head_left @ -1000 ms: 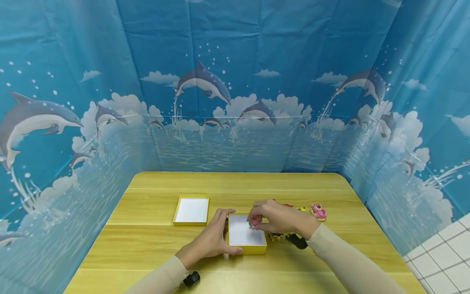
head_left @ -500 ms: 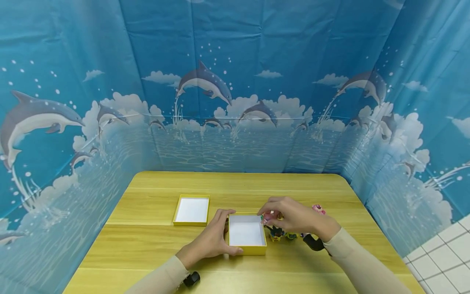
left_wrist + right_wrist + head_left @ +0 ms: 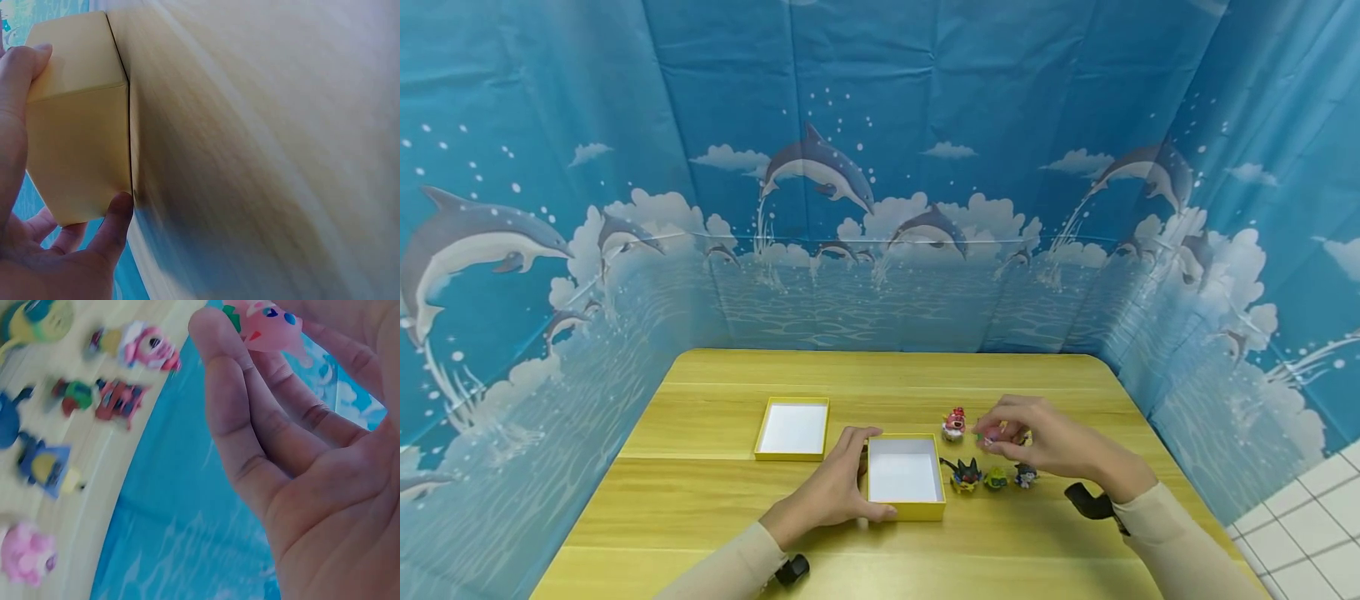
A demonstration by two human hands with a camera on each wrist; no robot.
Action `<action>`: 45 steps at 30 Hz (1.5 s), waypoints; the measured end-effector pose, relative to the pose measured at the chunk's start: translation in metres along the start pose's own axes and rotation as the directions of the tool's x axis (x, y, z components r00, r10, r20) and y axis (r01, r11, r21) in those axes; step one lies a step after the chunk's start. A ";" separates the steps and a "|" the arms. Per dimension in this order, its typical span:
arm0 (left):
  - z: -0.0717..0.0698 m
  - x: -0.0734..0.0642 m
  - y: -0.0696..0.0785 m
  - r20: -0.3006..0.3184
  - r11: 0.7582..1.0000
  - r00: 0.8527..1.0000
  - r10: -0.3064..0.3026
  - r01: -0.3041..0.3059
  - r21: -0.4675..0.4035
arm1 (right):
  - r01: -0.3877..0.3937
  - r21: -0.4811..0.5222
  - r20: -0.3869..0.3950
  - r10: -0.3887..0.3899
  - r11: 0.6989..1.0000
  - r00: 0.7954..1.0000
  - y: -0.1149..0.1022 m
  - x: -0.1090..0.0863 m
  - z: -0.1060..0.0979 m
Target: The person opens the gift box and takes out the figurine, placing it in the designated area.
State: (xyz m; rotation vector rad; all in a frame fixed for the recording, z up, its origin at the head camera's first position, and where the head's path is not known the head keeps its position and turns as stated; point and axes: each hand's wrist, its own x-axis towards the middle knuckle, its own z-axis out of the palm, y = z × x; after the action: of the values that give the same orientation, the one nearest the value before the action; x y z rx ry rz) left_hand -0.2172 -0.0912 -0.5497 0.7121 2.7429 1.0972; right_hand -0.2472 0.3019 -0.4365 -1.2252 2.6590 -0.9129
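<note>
My left hand (image 3: 831, 483) grips the left side of a yellow box (image 3: 906, 511) with a white inside, thumb at the near wall and fingers at the far one. In the left wrist view its fingers lie along the outer walls of the box (image 3: 81, 150). My right hand (image 3: 1045, 437) is right of the box, above the table, and pinches a small pink toy figurine (image 3: 272, 328) with a green bit and blue eye-like spots. Below and around that hand stand a black figurine (image 3: 965, 475), a yellow-green one (image 3: 996, 477) and a red-and-pink one (image 3: 953, 425).
A shallow yellow lid (image 3: 793, 429), white inside up, lies left of the box. A grey-and-white figurine (image 3: 1026, 476) stands near the right hand. Another pink figurine (image 3: 28, 553) shows in the right wrist view. A dolphin-print curtain (image 3: 880, 292) surrounds the wooden table (image 3: 715, 517).
My right hand has moved right, from over the box to above the figurines, still pinching the pink figurine. More figurines have come into view. The left hand stays on the box.
</note>
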 end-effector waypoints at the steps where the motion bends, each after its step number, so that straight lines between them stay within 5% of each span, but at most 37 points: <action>1: 0.000 0.000 0.000 0.000 1.000 1.000 0.001 -0.001 0.003 | -0.014 -0.001 -0.011 0.014 1.000 1.000 0.003 -0.004 -0.002; 23: 0.003 0.001 0.002 0.007 1.000 1.000 -0.003 0.003 0.003 | -0.216 -0.109 -0.089 0.207 0.970 0.974 0.071 -0.079 -0.003; 33: 0.004 0.001 0.001 0.010 1.000 1.000 -0.019 0.019 -0.006 | -0.291 -0.094 -0.055 0.287 0.952 0.956 0.101 -0.090 0.013; 45: 0.004 -0.001 0.000 0.001 1.000 1.000 -0.015 0.015 -0.011 | -0.301 -0.081 -0.029 0.300 0.950 0.954 0.108 -0.092 0.015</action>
State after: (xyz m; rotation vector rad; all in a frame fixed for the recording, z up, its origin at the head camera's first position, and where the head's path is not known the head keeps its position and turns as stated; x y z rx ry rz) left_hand -0.2156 -0.0889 -0.5522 0.6897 2.7351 1.1076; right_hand -0.2526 0.4141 -0.5233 -0.7927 2.8154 -0.7718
